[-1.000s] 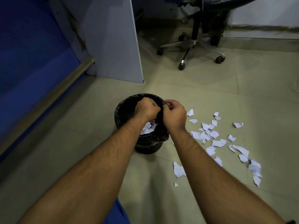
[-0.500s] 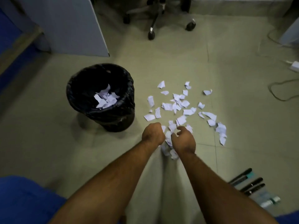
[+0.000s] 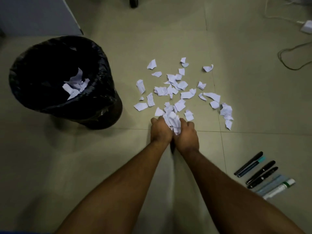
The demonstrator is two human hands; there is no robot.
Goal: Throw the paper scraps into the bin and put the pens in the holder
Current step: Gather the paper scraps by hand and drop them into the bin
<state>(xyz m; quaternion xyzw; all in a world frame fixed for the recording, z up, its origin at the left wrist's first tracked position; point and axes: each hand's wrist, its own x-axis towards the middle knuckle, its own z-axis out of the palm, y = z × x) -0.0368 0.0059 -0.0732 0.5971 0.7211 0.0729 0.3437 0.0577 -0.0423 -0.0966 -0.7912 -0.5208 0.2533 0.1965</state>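
body: two bare forearms, hairy | sleeves: none in view | left hand [image 3: 160,130] and right hand [image 3: 187,135]: no rings, no gloves

head view, steeply down, probably standing

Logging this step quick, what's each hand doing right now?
Left hand: fingers curled round the bunched paper scraps.
Right hand: gripping the same bunch.

Both bare forearms reach from the bottom of the frame up toward its centre, converging until the wrists nearly touch. The left hand [image 3: 159,130] and right hand [image 3: 186,135] sit side by side, backs up, fingers curled inward around a bunched wad of paper scraps [image 3: 172,119] held between them.
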